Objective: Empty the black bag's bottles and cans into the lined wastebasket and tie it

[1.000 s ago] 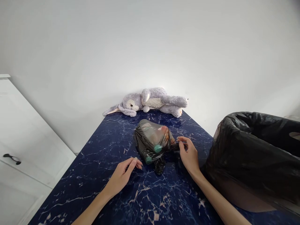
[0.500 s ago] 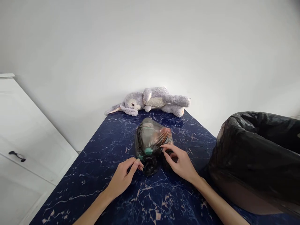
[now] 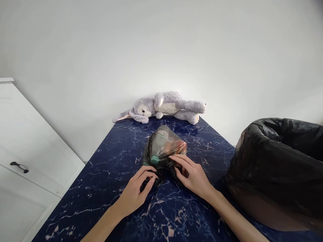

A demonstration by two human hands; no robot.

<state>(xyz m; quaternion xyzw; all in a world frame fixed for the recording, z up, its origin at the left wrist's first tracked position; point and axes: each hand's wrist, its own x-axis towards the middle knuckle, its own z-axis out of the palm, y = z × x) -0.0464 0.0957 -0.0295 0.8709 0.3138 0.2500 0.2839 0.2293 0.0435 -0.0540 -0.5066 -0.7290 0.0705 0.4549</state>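
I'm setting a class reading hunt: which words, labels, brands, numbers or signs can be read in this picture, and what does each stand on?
No text can be read.
Bag: a pale patch shows near its top, too blurred to tell whether it bears print.
Black liner, toy, table, cabinet, wall: no lettering visible.

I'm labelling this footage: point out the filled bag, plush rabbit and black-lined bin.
Filled bag (image 3: 165,147): head view, on its see-through side.
Plush rabbit (image 3: 168,108): head view, on its pale belly.
Black-lined bin (image 3: 274,171): head view, on its liner-covered wall.
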